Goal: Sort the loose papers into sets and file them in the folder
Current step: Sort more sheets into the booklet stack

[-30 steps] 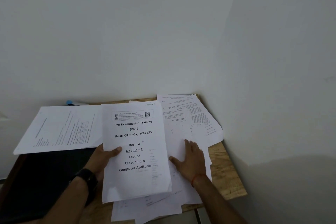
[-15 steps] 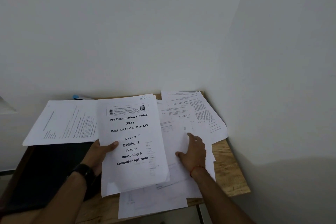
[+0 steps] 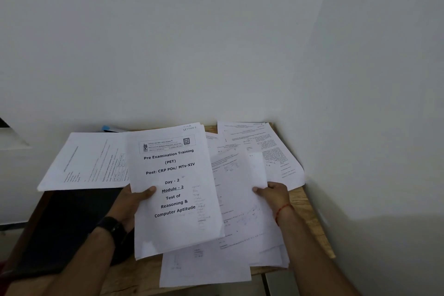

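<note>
Right of the black folder (image 3: 67,228) on the bench (image 3: 306,211), treat the titled set (image 3: 175,223), pinched at its left edge by thumb and fingers of the left hand (image 3: 133,202), and the loose sheet (image 3: 240,175) farther right, pinched by the right hand (image 3: 274,196), as light, limp, slippery: grip mid-edge, not corners.

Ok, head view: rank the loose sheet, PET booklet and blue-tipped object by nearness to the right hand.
1. loose sheet: pinched by the right hand itself.
2. PET booklet: to its left, held by the left hand.
3. blue-tipped object: back left, by the wall.
</note>
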